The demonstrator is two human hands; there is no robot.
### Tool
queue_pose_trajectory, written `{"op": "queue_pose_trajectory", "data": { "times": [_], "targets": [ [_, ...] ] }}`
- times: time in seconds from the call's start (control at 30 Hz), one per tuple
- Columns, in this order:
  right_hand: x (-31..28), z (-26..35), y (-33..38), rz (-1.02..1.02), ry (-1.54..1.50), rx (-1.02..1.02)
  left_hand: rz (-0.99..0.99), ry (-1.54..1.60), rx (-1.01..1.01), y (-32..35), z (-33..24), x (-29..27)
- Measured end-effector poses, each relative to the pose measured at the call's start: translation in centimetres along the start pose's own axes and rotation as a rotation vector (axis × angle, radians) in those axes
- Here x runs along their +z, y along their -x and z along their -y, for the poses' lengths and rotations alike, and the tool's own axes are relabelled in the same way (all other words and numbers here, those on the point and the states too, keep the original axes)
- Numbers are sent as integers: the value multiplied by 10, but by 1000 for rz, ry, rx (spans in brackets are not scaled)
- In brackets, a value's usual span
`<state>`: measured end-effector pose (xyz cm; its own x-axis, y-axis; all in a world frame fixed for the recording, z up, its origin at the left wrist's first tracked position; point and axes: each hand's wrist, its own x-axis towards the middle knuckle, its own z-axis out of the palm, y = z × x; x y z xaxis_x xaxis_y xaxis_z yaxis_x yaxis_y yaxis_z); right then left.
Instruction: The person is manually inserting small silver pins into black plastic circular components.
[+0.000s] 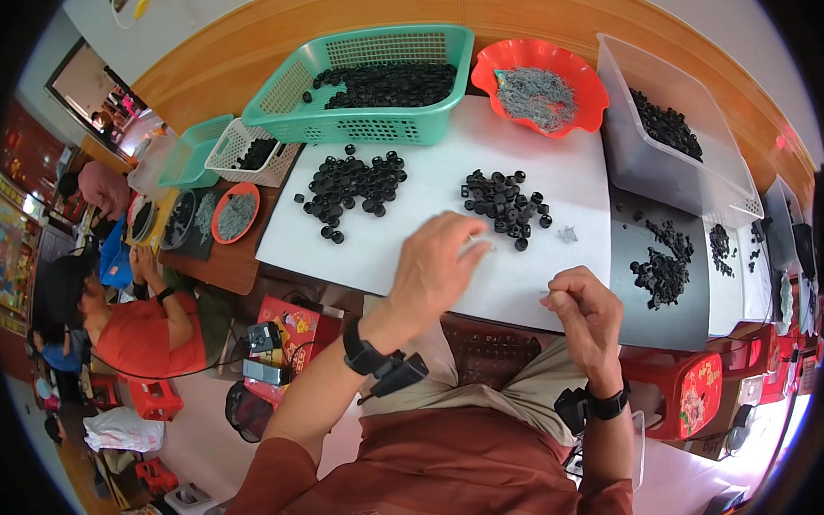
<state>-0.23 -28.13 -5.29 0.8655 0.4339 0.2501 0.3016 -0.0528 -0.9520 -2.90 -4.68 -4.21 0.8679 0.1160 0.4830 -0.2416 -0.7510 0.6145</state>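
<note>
My left hand [435, 268] reaches over the white table top [330, 260], fingers curled, with a gap between thumb and forefinger. No piece shows clearly in it. Just beyond its fingertips lies a pile of small round black parts [505, 200]. My right hand [585, 320] is at the table's near edge, thumb and forefinger pinched on a thin, light metal pin [547, 296]. A few loose silvery metal pins [567, 235] rest on the white surface between the black pile and my right hand. A second, larger heap of black parts [351, 189] lies farther left.
Along the back stand a green basket [362, 128] of black parts, a red scalloped bowl [592, 92] of metal pins and a clear plastic bin [644, 159]. More black parts [664, 265] lie on a dark board at right. A person in red [156, 330] sits at left.
</note>
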Motion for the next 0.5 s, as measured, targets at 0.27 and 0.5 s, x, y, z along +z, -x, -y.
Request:
{"op": "queue_pose_trajectory", "data": {
  "times": [0.27,0.5],
  "targets": [
    [-2,-13,-1,-25,-51,6,57,-189,-21,-26,33,11],
    [-2,-16,-1,-27,-68,28,108,-216,-21,-34,35,12]
  ]
}}
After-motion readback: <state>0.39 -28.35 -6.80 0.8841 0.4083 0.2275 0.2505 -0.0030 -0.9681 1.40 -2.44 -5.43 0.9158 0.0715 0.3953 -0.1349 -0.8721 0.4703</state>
